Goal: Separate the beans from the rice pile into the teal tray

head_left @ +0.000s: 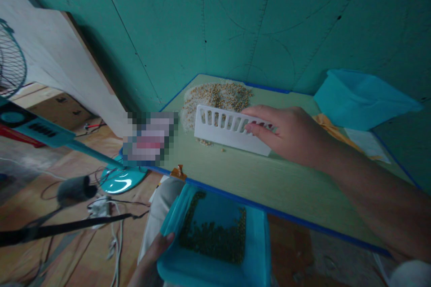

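My right hand grips the right part of a white slotted plastic strip, thumb and fingers closed at its slots. The strip stands on edge on the pale green tabletop, in front of a heap of tan beans or seeds mixed with white grains. A few loose seeds lie on the near side of the strip. Below the table edge, my left hand holds the left rim of a blue plastic tub. Small dark seeds cover much of its bottom.
A turquoise bag or box stands at the table's back right, beside orange-brown packaging. A blurred-out item sits at the left end. A fan stand's base and cables are on the floor. A green wall rises behind.
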The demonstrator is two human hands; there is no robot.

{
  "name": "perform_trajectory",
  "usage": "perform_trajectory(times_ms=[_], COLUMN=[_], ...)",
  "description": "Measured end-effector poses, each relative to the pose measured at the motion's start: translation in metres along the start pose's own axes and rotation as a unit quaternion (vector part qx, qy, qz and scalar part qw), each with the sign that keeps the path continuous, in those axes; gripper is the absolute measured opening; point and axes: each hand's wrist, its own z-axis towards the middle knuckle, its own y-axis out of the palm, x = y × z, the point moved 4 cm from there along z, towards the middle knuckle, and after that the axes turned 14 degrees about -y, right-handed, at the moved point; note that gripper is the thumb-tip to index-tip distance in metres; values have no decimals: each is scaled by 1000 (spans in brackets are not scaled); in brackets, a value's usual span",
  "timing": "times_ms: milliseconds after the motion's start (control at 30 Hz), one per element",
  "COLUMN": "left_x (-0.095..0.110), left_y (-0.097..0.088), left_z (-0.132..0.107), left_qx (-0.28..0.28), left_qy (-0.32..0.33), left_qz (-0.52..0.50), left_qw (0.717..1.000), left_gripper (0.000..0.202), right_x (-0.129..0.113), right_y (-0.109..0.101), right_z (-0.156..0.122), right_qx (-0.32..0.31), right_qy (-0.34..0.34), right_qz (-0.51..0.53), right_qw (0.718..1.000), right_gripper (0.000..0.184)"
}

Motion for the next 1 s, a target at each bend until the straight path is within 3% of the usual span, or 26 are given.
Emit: perform_trajectory(times_ms=[100,200,300,400,500,667,867,933,1000], left_x=[0,-5,-7,-9,-8,-8,-7,-3,-2], left_y=[-7,-2,19,30,28,24,23,15,3], left_z=[12,-1,-27,-41,-38,-30,-33,-20,-2], left_qx=[48,59,-22,-46,-57,-134,-66,-10,44], left_qy=[-21,-28,-5,-11,-12,-22,-4,1,-41], left_qz=[33,35,22,16,9,27,25,28,44], left_qw=[998,997,1000,999,998,990,998,1000,997], left_gripper=[34,33,38,36,35,36,17,24,35], right_x=[3,4,5,5,4,1,-3,-3,-4], right_y=[2,5,7,7,8,8,7,6,6], right_z=[0,1,0,0,0,-1,0,0,0], right_qx=[-4,-14,-17,-16,-13,1,-7,-6,-9], right_qy=[13,16,18,21,15,-3,-2,4,7], right_qz=[3,-4,-4,5,19,29,64,71,80], right_qw=[1000,1000,1000,1000,1000,1000,998,997,997], right_gripper=[28,28,28,27,28,26,27,27,26])
